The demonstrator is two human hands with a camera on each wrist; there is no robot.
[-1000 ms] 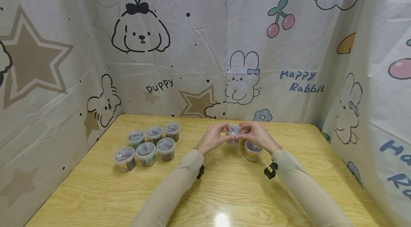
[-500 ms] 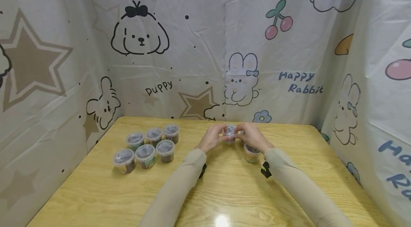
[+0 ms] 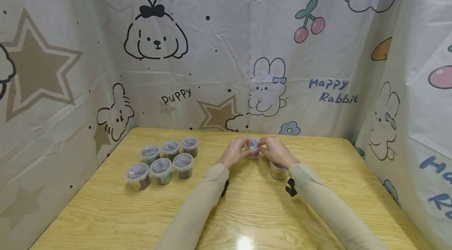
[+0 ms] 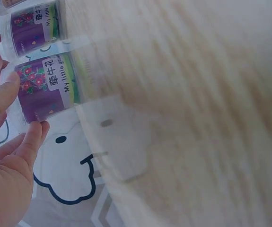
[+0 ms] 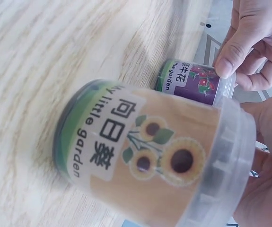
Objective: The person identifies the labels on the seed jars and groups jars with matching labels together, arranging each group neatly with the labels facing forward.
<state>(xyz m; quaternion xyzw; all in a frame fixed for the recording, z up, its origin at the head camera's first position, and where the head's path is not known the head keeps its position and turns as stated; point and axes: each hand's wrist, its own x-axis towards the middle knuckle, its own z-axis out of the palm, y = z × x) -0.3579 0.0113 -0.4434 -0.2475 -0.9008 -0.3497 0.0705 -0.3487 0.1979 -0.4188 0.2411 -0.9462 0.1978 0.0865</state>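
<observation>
A small clear plastic tub (image 3: 252, 153) with a purple flower label (image 4: 50, 85) is between my two hands at the back of the table. My left hand (image 3: 234, 152) grips it by the lid end, with the thumb (image 4: 8, 90) on one side and fingers (image 4: 30, 139) on the other. From the right, my right hand (image 3: 277, 150) has its thumb and forefinger at the same tub's lid rim. Below that hand stands a tub with an orange sunflower label (image 5: 150, 151), partly covered in the head view. Another purple-labelled tub (image 4: 31, 28) shows beyond the held one in the left wrist view.
At the table's left, several lidded tubs (image 3: 161, 170) with dark contents stand in two rows. A printed cloth (image 3: 219, 65) hangs around the table (image 3: 226, 210) at the back and both sides. Part of another tub (image 4: 3, 4) shows at the left wrist view's top.
The tub in my hands has shifted slightly left. My right hand and forearm have moved left with it, while the left wrist has drifted slightly right. The left-hand rows stand as before.
</observation>
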